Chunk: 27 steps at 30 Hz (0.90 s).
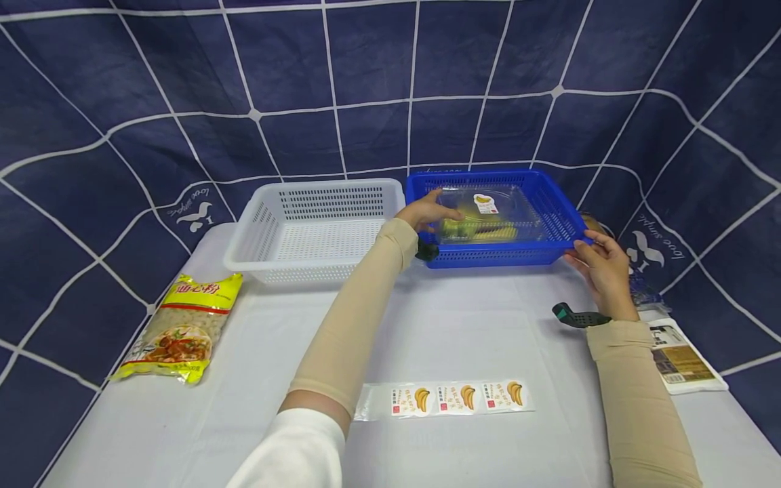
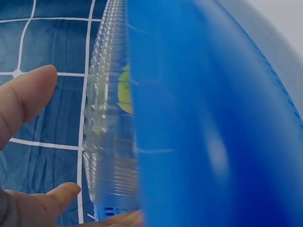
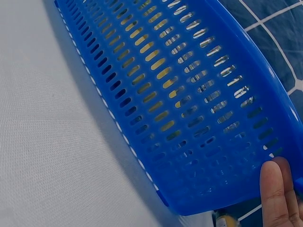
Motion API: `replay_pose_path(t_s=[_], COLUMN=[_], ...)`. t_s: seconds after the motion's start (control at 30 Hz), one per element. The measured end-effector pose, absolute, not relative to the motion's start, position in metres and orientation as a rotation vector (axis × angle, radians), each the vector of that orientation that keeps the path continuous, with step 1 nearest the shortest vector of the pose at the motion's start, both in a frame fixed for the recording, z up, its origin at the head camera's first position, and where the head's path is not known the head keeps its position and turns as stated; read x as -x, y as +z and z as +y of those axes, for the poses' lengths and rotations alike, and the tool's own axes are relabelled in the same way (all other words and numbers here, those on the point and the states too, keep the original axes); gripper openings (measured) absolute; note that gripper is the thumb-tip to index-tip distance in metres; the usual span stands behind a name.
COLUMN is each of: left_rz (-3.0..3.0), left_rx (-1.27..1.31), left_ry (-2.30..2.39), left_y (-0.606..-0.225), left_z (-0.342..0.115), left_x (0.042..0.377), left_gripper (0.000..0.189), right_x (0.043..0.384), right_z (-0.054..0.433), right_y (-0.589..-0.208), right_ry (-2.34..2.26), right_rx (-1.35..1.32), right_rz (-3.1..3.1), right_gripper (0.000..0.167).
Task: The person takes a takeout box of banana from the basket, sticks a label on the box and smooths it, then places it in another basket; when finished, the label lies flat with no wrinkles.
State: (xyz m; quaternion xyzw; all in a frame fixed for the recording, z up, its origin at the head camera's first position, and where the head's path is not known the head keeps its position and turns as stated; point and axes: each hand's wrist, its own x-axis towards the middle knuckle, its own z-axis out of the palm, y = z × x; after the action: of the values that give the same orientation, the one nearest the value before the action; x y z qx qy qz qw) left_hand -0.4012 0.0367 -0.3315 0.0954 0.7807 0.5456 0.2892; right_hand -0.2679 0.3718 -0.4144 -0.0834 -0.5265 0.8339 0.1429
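Observation:
In the head view a blue basket (image 1: 488, 256) stands at the back of the table. A clear plastic box (image 1: 525, 207) with a banana sticker (image 1: 485, 203) on its lid sits inside, yellow-green food showing through. My left hand (image 1: 427, 211) is at the box's left end, over the basket's edge. Its thumb and fingers are spread apart in the left wrist view, beside the box's ribbed side. My right hand (image 1: 601, 264) grips the basket's front right corner; in the right wrist view its fingertips (image 3: 272, 184) are against the slotted wall.
A white basket (image 1: 317, 274) stands left of the blue one. At the left lies a yellow-topped food bag (image 1: 186, 329). A strip of banana stickers (image 1: 457, 398) lies at the front; a white-and-brown package (image 1: 683, 356) lies beside the right arm.

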Motion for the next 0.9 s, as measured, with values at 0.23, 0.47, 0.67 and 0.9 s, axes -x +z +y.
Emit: replay_pose_path(t_s=[0.23, 0.47, 0.67, 0.9], left_rz=[2.099, 2.111, 2.210, 2.289], left_rx=[-0.268, -0.288, -0.356, -0.534], left_ry=[1.450, 1.498, 1.433, 1.386], left_y=[-0.332, -0.333, -0.328, -0.318], left_z=[0.036, 0.035, 0.031, 0.018], left_x=[0.399, 0.396, 0.388, 0.366], left_gripper=[0.107, 0.106, 0.102, 0.094], right_x=[0.268, 0.267, 0.266, 0.266], right_z=[0.372, 0.373, 0.371, 0.370], right_y=[-0.415, -0.416, -0.415, -0.415], right_ry=[2.405, 2.400, 2.407, 2.391], right_rx=[0.241, 0.215, 0.208, 0.240], right_rz=[-1.525, -1.554, -1.553, -1.572], right_gripper=[0.032, 0.033, 0.032, 0.030])
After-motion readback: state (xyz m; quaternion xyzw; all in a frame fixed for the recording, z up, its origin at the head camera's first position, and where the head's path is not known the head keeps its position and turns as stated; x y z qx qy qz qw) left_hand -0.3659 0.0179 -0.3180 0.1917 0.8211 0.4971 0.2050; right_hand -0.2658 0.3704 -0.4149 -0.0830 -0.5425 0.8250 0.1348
